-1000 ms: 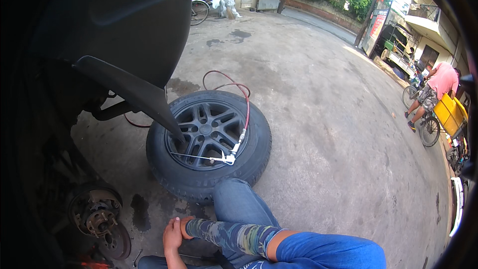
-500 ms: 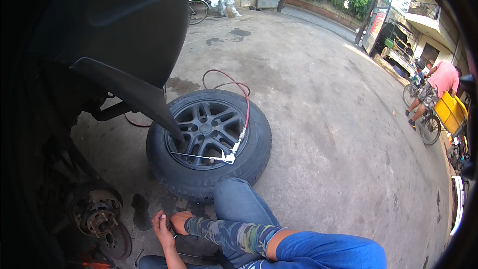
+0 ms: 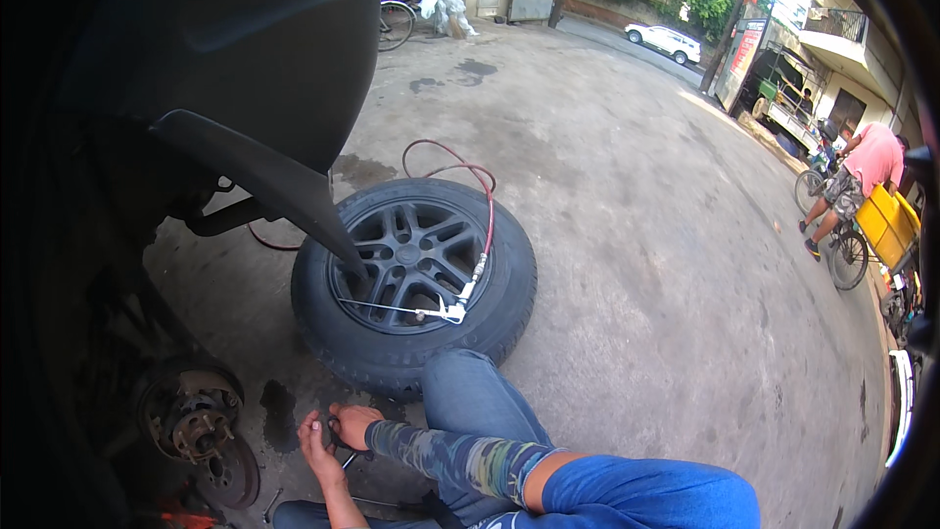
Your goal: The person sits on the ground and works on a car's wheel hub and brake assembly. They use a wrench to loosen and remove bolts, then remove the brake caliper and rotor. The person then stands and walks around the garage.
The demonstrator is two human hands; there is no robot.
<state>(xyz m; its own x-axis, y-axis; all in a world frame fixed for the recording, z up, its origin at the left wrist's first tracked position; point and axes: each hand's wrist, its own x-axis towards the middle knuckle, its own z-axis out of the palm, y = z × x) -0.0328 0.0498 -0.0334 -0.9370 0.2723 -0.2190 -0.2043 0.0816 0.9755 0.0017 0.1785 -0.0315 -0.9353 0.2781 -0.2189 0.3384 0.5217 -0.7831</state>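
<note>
Low in the view, my left hand (image 3: 315, 447) and my right hand (image 3: 354, 425) are close together in front of my bent knee. A dark part lies between them, and a short shiny metal rod (image 3: 349, 461) shows just below. My right fingers are closed around the dark part. The left fingers point upward, partly curled against it; its kind is mostly hidden. To the left are the bare wheel hub with studs (image 3: 201, 433) and a brake disc (image 3: 231, 475) leaning below it. A small wrench (image 3: 271, 505) lies on the ground nearby.
A wheel (image 3: 514, 299) lies flat beyond my knee, with an air blow gun (image 3: 452, 310) and red hose (image 3: 489, 206) on it. A car body with a dark mudflap (image 3: 259, 181) overhangs the left. At right, a person in pink (image 3: 874, 159) bends by a yellow-sided cart (image 3: 883, 222).
My right hand has tilted and shifted slightly up, and more of the shiny rod shows beneath it. A white car has come into view on the far road.
</note>
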